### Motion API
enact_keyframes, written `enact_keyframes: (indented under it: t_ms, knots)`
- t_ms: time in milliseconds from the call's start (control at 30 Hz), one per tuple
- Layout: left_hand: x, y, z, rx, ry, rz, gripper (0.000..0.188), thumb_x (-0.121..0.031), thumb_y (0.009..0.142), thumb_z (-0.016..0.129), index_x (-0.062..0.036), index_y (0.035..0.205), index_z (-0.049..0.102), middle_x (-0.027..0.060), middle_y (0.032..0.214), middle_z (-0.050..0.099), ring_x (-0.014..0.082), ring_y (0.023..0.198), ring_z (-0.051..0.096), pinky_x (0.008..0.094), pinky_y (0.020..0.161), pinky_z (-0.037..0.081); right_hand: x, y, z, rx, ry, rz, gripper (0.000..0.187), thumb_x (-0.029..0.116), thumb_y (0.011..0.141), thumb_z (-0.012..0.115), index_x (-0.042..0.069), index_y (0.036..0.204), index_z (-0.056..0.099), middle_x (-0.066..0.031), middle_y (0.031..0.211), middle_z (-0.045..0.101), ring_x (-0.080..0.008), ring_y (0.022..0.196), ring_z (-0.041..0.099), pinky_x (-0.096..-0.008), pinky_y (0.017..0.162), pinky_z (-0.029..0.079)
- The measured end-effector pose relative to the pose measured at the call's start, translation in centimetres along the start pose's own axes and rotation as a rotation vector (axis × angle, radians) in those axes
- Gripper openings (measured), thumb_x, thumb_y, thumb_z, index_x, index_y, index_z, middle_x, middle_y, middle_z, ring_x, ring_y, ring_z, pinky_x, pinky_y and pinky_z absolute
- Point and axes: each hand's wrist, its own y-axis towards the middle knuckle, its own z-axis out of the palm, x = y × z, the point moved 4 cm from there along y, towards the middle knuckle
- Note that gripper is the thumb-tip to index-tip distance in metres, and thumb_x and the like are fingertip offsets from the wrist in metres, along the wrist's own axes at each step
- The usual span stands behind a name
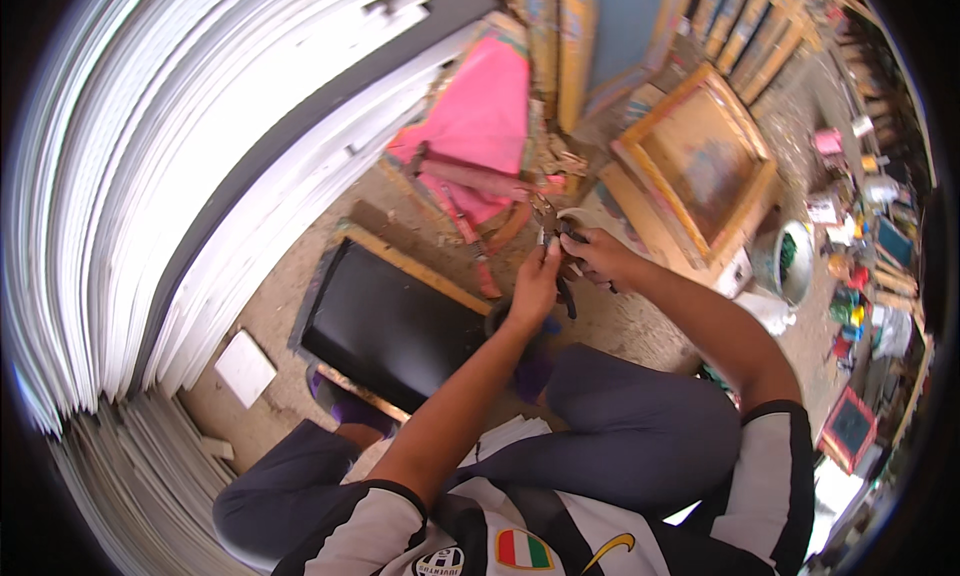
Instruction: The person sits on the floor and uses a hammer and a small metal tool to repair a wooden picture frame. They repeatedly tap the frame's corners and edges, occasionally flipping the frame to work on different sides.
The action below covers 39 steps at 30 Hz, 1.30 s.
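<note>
My left hand (537, 276) is closed around a dark metal tool that looks like pliers (549, 216), its jaws pointing away from me and a dark handle showing below the fingers. Close beside it, my right hand (598, 258) is also closed, its fingers bent around a dark handle of the same tool. Whether something small sits between the hands is too small to tell. Just beyond the hands lie a brown wooden bar (475, 174) and a narrow red-handled tool (466, 228), near a frame with pink mesh (490, 106).
A black panel in a wooden frame (400, 316) lies by my left leg. Tall stacks of white sheets (200, 136) rise at the left. To the right are a wooden frame (700, 166), a bucket (785, 261) and cluttered jars. A white tile (245, 368) lies on the floor.
</note>
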Motion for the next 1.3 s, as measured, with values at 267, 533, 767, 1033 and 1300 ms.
enact_keyframes:
  t_ms: [267, 533, 767, 1033, 1300]
  knots:
    - [0.9, -1.1, -13.4, -0.378, -0.158, 0.041, 0.042, -0.043, 0.105, 0.059, -0.0025, 0.103, 0.068, -0.0003, 0.076, 0.062, 0.0082, 0.055, 0.056, 0.0251, 0.048, 0.044, 7.4, 9.8, 11.5, -0.126, -0.936, -0.709, 0.021, 0.029, 0.100, 0.059, 0.010, 0.099, 0.066, -0.0166, 0.087, 0.070, -0.0416, 0.087, 0.067, -0.0501, 0.075, 0.050]
    - [2.4, 2.5, -25.2, -0.602, -0.290, -0.018, 0.035, -0.029, 0.102, 0.066, 0.0051, 0.098, 0.069, 0.0029, 0.074, 0.061, 0.0104, 0.054, 0.061, 0.0263, 0.049, 0.053, 10.5, 19.7, 22.1, -0.152, -1.040, -0.808, 0.026, 0.033, 0.101, 0.058, 0.010, 0.104, 0.067, -0.0190, 0.094, 0.070, -0.0424, 0.089, 0.067, -0.0533, 0.075, 0.050]
    - [3.9, 6.4, -29.0, -0.646, -0.390, -0.064, 0.042, -0.029, 0.098, 0.072, 0.0091, 0.115, 0.067, 0.0100, 0.088, 0.068, 0.0169, 0.065, 0.068, 0.0295, 0.057, 0.060, 13.3, 25.3, 24.6, -0.122, -1.154, -0.775, 0.026, 0.033, 0.101, 0.058, 0.011, 0.109, 0.069, -0.0158, 0.100, 0.071, -0.0401, 0.098, 0.067, -0.0517, 0.081, 0.052]
    - [4.0, 8.1, -29.5, -0.728, -0.596, 0.003, 0.033, -0.020, 0.097, 0.074, 0.0124, 0.099, 0.066, 0.0121, 0.080, 0.068, 0.0205, 0.064, 0.071, 0.0321, 0.056, 0.061, 14.6, 27.8, 25.6, -0.036, -1.274, -0.957, 0.028, 0.030, 0.097, 0.062, 0.014, 0.120, 0.069, -0.0106, 0.114, 0.070, -0.0344, 0.112, 0.063, -0.0473, 0.095, 0.050]
    - [4.3, 9.0, -30.2, -0.666, -0.627, -0.032, 0.031, -0.018, 0.098, 0.072, 0.0121, 0.100, 0.066, 0.0145, 0.087, 0.070, 0.0231, 0.073, 0.072, 0.0340, 0.066, 0.063, 13.7, 26.0, 25.6, 0.197, -1.726, -0.861, 0.093, 0.022, 0.079, 0.073, 0.026, 0.160, 0.029, -0.0192, 0.143, 0.049, -0.0394, 0.135, 0.048, -0.0514, 0.112, 0.039]
